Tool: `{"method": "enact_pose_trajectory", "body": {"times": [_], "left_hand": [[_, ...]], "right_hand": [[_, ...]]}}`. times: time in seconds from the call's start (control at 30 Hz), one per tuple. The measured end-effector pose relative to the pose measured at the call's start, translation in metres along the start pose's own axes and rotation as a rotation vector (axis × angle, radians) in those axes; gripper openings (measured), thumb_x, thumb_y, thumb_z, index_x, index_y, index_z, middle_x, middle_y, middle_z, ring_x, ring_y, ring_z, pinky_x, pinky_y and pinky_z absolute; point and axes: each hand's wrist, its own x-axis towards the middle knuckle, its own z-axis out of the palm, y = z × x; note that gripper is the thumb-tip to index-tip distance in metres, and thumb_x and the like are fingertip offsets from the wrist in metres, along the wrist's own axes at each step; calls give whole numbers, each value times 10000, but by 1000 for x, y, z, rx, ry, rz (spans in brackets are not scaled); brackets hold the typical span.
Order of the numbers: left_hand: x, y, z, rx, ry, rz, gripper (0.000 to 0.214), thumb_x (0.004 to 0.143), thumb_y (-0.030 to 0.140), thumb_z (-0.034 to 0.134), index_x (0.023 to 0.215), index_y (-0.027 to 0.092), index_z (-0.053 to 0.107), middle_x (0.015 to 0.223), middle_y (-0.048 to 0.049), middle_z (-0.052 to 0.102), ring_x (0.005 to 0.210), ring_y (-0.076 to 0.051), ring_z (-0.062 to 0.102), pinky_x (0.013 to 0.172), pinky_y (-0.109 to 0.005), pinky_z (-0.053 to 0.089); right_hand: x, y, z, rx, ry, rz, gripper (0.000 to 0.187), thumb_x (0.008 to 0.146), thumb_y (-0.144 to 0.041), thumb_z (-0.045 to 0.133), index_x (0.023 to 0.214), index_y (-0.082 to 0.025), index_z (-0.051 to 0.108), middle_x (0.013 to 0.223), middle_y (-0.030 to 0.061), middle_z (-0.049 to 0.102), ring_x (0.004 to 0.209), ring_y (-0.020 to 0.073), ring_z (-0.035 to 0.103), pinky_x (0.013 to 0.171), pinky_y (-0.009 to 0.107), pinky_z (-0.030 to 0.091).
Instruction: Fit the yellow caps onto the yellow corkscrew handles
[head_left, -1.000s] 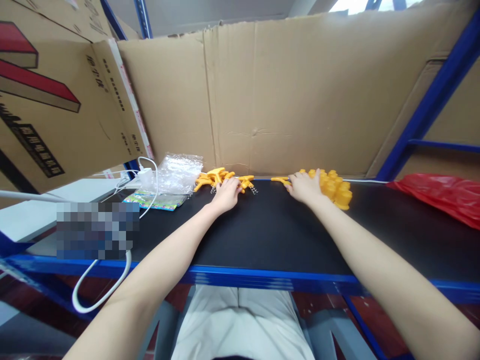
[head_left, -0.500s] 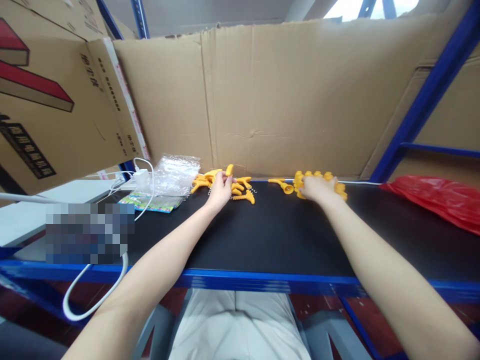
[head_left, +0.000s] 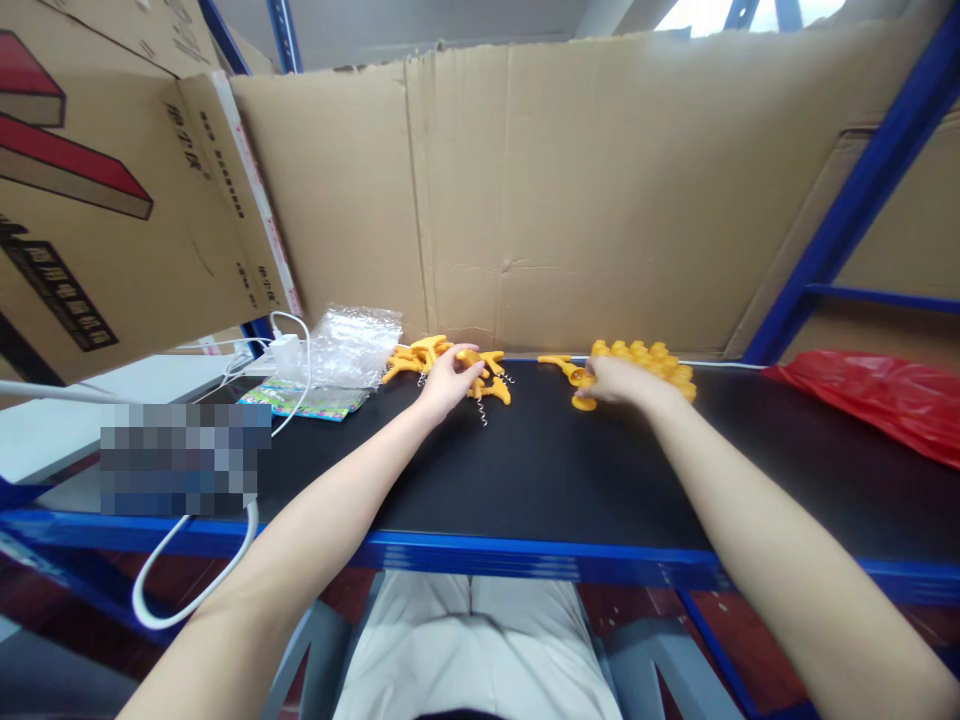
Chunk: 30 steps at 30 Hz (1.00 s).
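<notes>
One black tabletop [head_left: 495,480], cardboard wall [head_left: 600,200] behind; left fingers [head_left: 473,374] grasp corkscrew [head_left: 468,356], right fingers [head_left: 589,386] yellow piece [head_left: 584,405].

Orange-yellow on the corkscrew handles [head_left: 429,345], silvery on their spirals [head_left: 482,412], golden on the flared caps [head_left: 655,356], black across the tabletop [head_left: 487,480], blue along its rail [head_left: 480,556], red on the plastic bag [head_left: 885,397], and red-and-black-printed brown on the carton [head_left: 135,250].

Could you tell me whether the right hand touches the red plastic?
No, the right hand holds a yellow piece, left of the red plastic.
</notes>
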Motion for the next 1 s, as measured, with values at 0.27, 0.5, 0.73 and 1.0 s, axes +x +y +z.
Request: {"method": "enact_pose_trajectory", "body": {"times": [0.27, 0.5, 0.73, 1.0], "left_hand": [[4, -2, -11, 135, 36, 90, 285, 715, 281, 723, 923, 186, 553, 689, 39, 579, 547, -84, 566, 566, -218, 469], [3, 15, -9, -334, 122, -179, 260, 826, 158, 614, 959, 186, 393, 636, 34, 595, 508, -108, 628, 524, -215, 517], [5, 14, -10, -463, 143, -289, 222, 866, 108, 530, 1035, 182, 405, 680, 15, 606, 509, -105, 643, 583, -236, 558], [-2, 5, -7, -3, -160, -228, 409, 895, 212, 448, 1289, 165, 348, 972, -116, 652, 709, -189, 691, 756, -400, 561]], "right_hand": [[-21, -39, -34, 172, -220, -38, 223, 738, -357, 665, 807, -163, 580, 792, 83, 640, 728, 217, 597, 667, 315, 424], [-20, -56, -20, 315, -61, -371, 169, 721, -209, 642, 876, -183, 580, 869, 39, 650, 762, 163, 575, 667, 250, 406], [-20, -63, -12, 373, -96, -448, 221, 773, -278, 638, 971, -179, 625, 954, 63, 671, 858, 197, 614, 732, 276, 433], [-24, -66, -11, 432, -49, -471, 273, 830, -310, 599, 1062, -174, 645, 1024, 69, 685, 907, 203, 628, 795, 294, 451]]}}
